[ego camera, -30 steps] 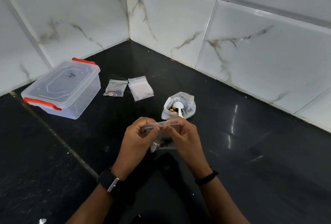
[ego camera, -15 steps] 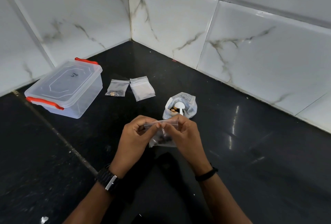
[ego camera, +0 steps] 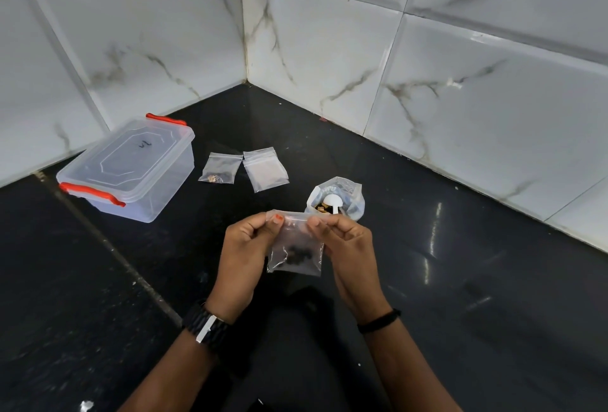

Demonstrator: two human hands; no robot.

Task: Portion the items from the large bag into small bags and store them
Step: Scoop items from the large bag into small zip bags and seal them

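Note:
A small clear zip bag point(ego camera: 296, 248) with dark pieces at its bottom hangs between my hands above the black counter. My left hand point(ego camera: 245, 255) pinches its top left corner, and my right hand point(ego camera: 345, 247) pinches the top edge further right. Just behind my hands stands the large bag point(ego camera: 348, 196), open, with brown pieces and a white spoon point(ego camera: 332, 202) inside. Two more small bags lie flat further back: one with a few pieces point(ego camera: 221, 168) and one that looks empty point(ego camera: 266, 168).
A clear plastic box point(ego camera: 128, 168) with a shut lid and red clips stands at the left near the wall. White marble tiles point(ego camera: 329, 49) enclose the counter corner at the back. The black counter point(ego camera: 460, 280) stretches to the right and front.
The small bag now hangs lower and more fully in view between my hands. My fingers have shifted along its top edge, and the view has tilted slightly.

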